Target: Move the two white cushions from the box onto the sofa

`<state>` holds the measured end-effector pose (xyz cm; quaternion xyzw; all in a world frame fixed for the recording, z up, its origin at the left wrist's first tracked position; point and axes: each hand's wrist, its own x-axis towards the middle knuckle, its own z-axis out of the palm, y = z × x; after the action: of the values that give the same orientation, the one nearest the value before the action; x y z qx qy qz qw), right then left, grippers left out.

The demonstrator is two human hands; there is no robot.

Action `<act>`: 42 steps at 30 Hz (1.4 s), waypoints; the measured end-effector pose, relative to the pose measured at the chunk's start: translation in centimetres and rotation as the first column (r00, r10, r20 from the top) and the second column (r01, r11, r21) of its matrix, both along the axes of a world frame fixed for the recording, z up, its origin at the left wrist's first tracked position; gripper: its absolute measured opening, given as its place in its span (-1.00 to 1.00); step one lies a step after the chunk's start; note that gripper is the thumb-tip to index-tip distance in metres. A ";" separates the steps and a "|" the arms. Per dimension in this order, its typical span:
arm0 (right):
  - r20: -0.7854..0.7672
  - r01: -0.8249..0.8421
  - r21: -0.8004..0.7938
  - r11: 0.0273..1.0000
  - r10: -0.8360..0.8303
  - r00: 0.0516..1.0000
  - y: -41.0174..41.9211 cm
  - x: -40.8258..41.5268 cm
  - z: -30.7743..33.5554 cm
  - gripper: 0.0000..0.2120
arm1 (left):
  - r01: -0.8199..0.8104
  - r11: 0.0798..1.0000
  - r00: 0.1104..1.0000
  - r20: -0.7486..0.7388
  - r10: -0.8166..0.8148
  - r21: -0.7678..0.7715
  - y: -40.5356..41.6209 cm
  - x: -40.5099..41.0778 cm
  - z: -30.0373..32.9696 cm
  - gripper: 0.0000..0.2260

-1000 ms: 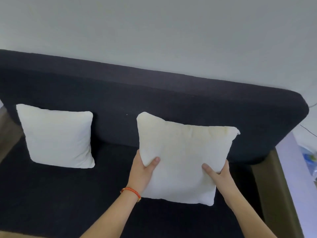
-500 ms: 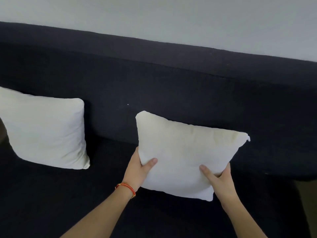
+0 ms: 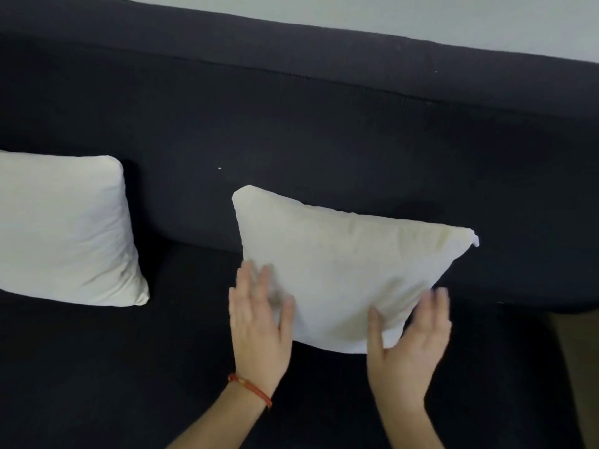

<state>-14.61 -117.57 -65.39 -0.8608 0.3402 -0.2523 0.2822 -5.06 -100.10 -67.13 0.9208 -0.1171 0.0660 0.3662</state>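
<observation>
Two white cushions lean against the backrest of a dark sofa. One cushion stands at the left, partly cut off by the frame edge. The second cushion stands right of the middle, its lower edge on the seat. My left hand, with a red string at the wrist, hovers with fingers spread at that cushion's lower left corner. My right hand is spread at its lower right corner. Both hands look blurred and neither grips the cushion. The box is out of view.
A pale wall runs above the sofa back. A brownish strip, the sofa's side, shows at the right edge. Dark seat stretches in front of both cushions.
Both hands have let go of the right cushion and drawn back with fingers spread. The cushion now rests against the backrest. The view has moved closer and lower.
</observation>
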 end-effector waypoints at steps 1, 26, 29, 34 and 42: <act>-0.001 -0.120 -0.214 0.970 0.123 0.992 1.2 -0.2 -0.8 -0.34 | 0.097 0.989 0.984 0.138 -0.112 0.112 -0.4 -0.8 -0.6 -0.35; -0.273 -0.203 -0.268 0.942 0.128 0.953 3.2 0.0 -5.8 -0.33 | 0.242 0.820 0.884 0.231 -0.407 0.519 1.2 -0.1 -4.7 -0.34; -0.404 -0.226 -0.227 0.947 0.120 0.907 1.8 0.6 -7.0 -0.33 | 0.286 0.721 0.881 0.122 -0.457 0.630 1.2 0.6 -5.7 -0.27; -0.579 -0.243 -0.167 0.956 0.105 0.808 0.1 3.2 -6.8 -0.35 | 0.401 0.637 0.884 -0.097 -0.457 0.658 -0.7 3.3 -4.6 -0.24; -0.754 -0.307 -0.028 0.951 0.182 0.632 -0.1 4.7 -3.4 -0.35 | 0.694 0.448 0.720 -0.519 -0.462 0.564 -1.1 6.1 1.4 -0.27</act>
<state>-9.93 -117.70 -68.79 -0.9453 0.2845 0.1356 0.0836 1.09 -101.24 -65.69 0.8863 -0.3880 -0.2521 -0.0183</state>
